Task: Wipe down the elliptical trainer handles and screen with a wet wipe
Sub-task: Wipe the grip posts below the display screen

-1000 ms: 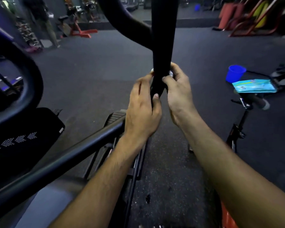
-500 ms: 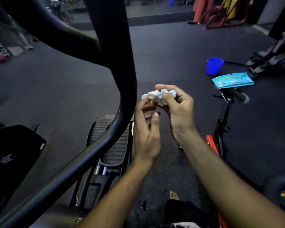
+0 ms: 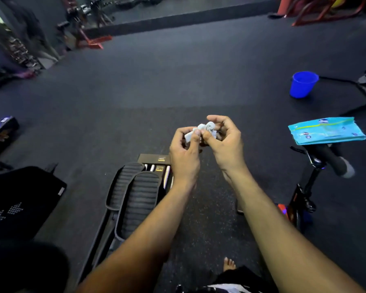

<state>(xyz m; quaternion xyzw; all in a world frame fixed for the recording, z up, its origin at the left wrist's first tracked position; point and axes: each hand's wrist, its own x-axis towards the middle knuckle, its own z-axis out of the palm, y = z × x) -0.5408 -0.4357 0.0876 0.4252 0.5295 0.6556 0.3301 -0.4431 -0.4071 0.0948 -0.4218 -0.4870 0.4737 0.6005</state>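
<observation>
Wet wipe, bunched at frame centre, is now clear of the handle, which has left view. Left hand and right hand both pinch it, likely refolding to a clean face before further wiping.

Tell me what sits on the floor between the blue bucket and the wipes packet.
Nothing: in the head view, only bare dark floor separates the blue bucket from the wipes packet, which rests on a bike handlebar.
</observation>
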